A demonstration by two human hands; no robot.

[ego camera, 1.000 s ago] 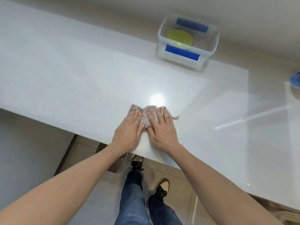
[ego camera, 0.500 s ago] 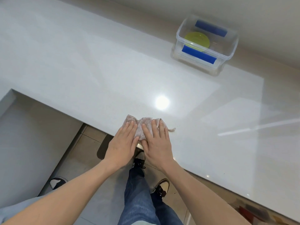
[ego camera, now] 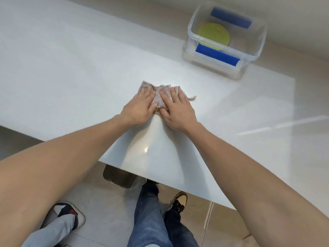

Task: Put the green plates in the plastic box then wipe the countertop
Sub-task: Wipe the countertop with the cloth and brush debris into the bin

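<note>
A: What else is around the work?

B: A clear plastic box [ego camera: 226,35] stands far off to the right on the white surface [ego camera: 71,68], near the back wall. The green plates [ego camera: 213,33] lie stacked inside it, on the bottom. It has blue clips [ego camera: 217,54] on its near and far sides. Nothing lies between the box and the cloth; that stretch is bare and glossy, with light glare.

A: And below?

B: Past the near edge you see tiled floor, the person's jeans [ego camera: 153,220] and a dark-and-tan shoe [ego camera: 179,201]. A second person's pale trouser leg and shoe [ego camera: 69,213] show at lower left. A dark bin-like thing [ego camera: 119,178] sits under the edge; I cannot tell what it is.

A: The hands?

B: Both arms reach forward, bare. The left hand [ego camera: 140,107] and right hand [ego camera: 178,109] lie flat, palms down, side by side, fingers spread, pressing a crumpled pinkish cloth [ego camera: 160,95] against the surface. Thumbs nearly meet over its near end. Neither is curled around it; they are flattened on top. A loose thread end pokes out to the right of the right hand.
</note>
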